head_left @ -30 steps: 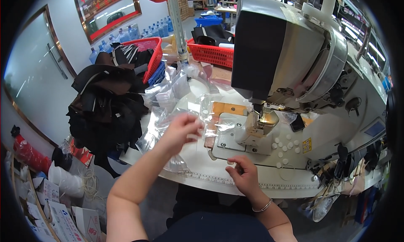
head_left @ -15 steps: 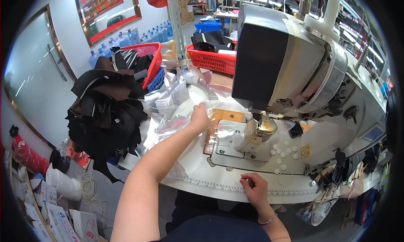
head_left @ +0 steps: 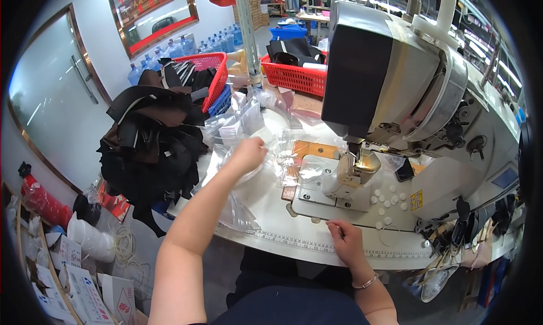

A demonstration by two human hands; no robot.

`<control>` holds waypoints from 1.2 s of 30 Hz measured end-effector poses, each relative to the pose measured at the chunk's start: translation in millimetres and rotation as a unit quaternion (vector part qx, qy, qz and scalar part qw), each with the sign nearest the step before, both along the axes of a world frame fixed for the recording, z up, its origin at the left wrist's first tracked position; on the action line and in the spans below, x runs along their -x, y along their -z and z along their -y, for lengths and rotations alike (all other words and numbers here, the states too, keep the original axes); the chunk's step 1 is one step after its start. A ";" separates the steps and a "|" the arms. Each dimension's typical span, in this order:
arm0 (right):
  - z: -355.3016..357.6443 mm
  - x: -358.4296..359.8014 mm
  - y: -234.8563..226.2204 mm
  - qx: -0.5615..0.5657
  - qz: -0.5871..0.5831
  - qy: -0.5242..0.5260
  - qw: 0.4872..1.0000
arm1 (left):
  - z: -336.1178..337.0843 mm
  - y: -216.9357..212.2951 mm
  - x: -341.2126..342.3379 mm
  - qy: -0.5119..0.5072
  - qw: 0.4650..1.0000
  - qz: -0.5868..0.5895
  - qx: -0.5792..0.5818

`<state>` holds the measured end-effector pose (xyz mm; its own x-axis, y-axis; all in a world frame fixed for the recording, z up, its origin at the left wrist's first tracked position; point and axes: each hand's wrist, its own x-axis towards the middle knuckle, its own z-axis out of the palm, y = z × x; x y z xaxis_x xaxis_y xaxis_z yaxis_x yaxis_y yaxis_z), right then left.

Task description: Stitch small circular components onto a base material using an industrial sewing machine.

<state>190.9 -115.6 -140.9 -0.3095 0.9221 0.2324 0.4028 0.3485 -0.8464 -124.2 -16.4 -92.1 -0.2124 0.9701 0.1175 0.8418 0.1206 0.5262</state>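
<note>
My left hand (head_left: 249,155) is closed over the left part of the white sewing table (head_left: 271,226), among crumpled clear plastic sheets (head_left: 283,155). Its fingertips are turned away, so what they pinch is hidden. To its right stands a large sewing machine (head_left: 359,76), with a metal work plate (head_left: 317,192) and some clear plastic at the plate's left side. My right hand (head_left: 349,246) is curled at the table's front edge, below the machine's plate. A small dark thing shows between its fingers, too little of it to name.
A tall heap of black cut pieces (head_left: 150,150) stands at the left. Red baskets (head_left: 291,79) of dark material stand behind. Several white discs (head_left: 387,200) and a phone (head_left: 404,169) lie right of the plate. A ruler strip (head_left: 300,246) runs along the front edge.
My left hand has moved left, away from the machine's plate, and the plastic near it has shifted. My right hand stays curled at the front edge. The whole view has shifted slightly.
</note>
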 end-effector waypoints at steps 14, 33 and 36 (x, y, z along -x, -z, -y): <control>-5.6 10.3 -4.9 -0.039 0.006 -0.069 0.997 | -53.0 39.1 -80.2 -0.141 0.972 -0.002 0.187; -112.3 158.9 -9.6 -0.190 0.211 0.032 0.958 | -121.5 102.2 6.2 -0.209 0.919 0.045 0.331; -172.9 136.0 9.3 -0.139 0.394 0.096 0.903 | -120.8 90.4 -54.6 -0.156 0.950 0.110 0.245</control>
<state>54.9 57.2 -150.2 -0.3203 0.9161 0.2412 0.9177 0.3632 -0.1610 -69.6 104.4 -182.5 -0.4662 0.7822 -0.4133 0.6002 0.6229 0.5018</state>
